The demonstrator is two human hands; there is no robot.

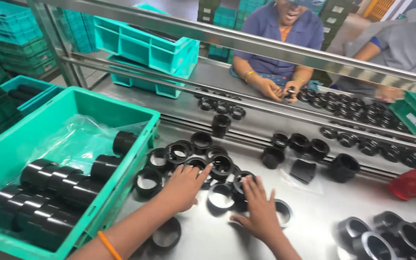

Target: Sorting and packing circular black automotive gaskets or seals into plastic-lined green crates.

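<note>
Here, left hand (185,185) and right hand (261,212), fingers spread, on black rings (221,165)

Crate (136,115) left of rings (203,154) on table (314,212).

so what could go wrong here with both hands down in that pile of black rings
1. The black rings lie crowded and overlapping on the smooth steel table; the left hand or right hand could knock some so they slide or roll away.
2. The pile sits against the green crate of black sleeves, so parts might get mixed.
3. A co-worker's hands sort similar rings across the rails; batches could blend.
</note>
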